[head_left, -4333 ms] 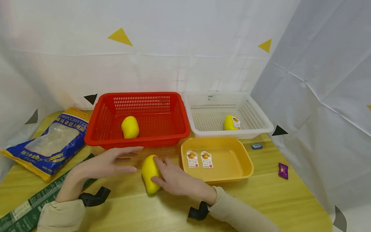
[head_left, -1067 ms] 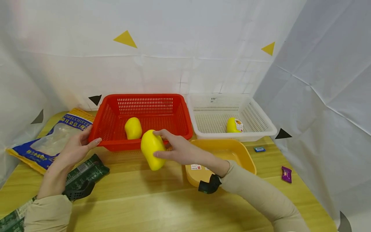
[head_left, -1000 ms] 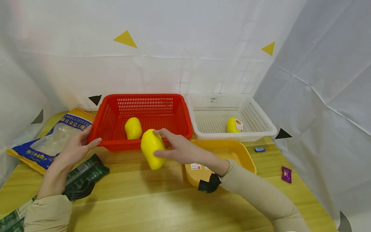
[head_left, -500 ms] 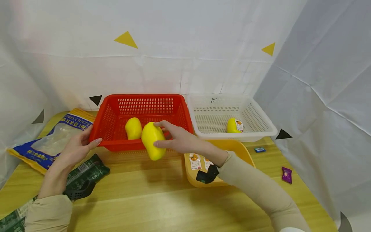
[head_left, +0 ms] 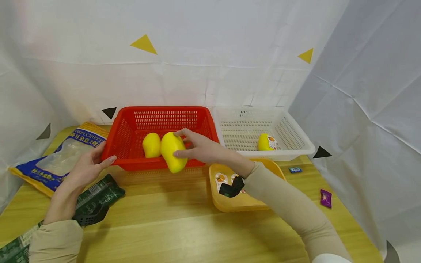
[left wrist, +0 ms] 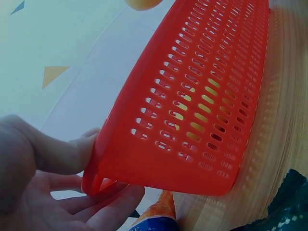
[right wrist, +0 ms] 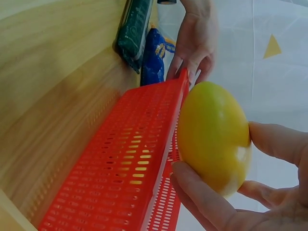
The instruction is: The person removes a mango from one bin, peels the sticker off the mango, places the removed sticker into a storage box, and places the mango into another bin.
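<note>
My right hand [head_left: 200, 148] grips a yellow mango [head_left: 172, 151] between thumb and fingers, above the front rim of the red basket [head_left: 131, 164]. In the right wrist view the held mango [right wrist: 214, 137] looks greenish at one end and hangs clear of the basket's rim. My left hand [head_left: 86, 164] holds the basket's front left corner; in the left wrist view its thumb lies on one side of the rim [left wrist: 115, 120] and the fingers on the other. Inside the red basket lies a second mango [head_left: 151, 145], just left of the held one in the head view.
A white basket [head_left: 289, 153] at the back right contains a mango with a label [head_left: 271, 142]. In front, a yellow tray [head_left: 230, 204] bears fruit stickers [head_left: 221, 179], partly hidden by my right arm. A blue pasta bag [head_left: 56, 164], a green packet [head_left: 98, 195] and two small sweets [head_left: 325, 198] lie around.
Earlier my right hand was at the mango on the table; it has since lifted it and carried it up and forward to the red basket. My left hand has moved onto the basket's corner.
</note>
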Demonstrator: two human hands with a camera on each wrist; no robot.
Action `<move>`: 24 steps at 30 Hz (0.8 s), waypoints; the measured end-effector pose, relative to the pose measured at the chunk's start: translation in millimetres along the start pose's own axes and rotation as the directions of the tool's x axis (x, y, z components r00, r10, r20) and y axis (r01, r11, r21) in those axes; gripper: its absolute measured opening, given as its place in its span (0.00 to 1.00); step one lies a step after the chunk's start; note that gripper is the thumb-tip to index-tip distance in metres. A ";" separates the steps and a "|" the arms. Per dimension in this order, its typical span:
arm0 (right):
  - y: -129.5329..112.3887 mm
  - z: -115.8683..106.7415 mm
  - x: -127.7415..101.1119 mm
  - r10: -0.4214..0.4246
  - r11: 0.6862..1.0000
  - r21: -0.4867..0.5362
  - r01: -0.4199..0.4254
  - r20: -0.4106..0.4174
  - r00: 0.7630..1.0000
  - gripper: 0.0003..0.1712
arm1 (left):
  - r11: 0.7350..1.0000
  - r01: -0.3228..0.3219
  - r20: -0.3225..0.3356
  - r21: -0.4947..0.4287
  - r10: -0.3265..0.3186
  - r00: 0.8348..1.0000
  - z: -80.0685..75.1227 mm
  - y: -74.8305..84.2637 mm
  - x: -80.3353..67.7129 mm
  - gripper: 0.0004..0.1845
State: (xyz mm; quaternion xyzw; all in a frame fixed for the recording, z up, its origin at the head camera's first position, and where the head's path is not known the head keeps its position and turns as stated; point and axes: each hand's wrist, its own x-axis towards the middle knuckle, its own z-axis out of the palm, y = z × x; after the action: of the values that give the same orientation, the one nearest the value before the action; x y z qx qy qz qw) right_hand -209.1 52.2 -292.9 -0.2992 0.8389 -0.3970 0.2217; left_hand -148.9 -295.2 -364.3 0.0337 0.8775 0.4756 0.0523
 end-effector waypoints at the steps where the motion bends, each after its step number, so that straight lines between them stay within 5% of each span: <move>1: -0.2 -0.8 1.3 0.004 1.000 0.014 -0.004 0.004 1.000 0.36 | 1.000 0.000 0.001 0.001 0.000 1.000 0.1 0.2 0.1 0.43; 12: -5.1 -10.7 16.6 0.044 0.997 0.067 -0.045 0.019 0.999 0.34 | 1.000 0.009 0.002 0.004 -0.009 1.000 -0.4 1.6 -0.9 0.43; 24: -7.1 -21.6 33.5 0.111 0.988 0.095 -0.123 0.123 0.986 0.34 | 1.000 0.005 0.007 0.002 -0.005 1.000 -0.4 1.0 0.0 0.43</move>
State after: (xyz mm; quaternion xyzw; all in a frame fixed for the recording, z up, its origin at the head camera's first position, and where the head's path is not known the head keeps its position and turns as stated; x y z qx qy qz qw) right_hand -244.1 37.4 -279.1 -0.2606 0.8191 -0.4073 0.3087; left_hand -149.0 -295.0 -363.2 0.0332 0.8779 0.4744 0.0566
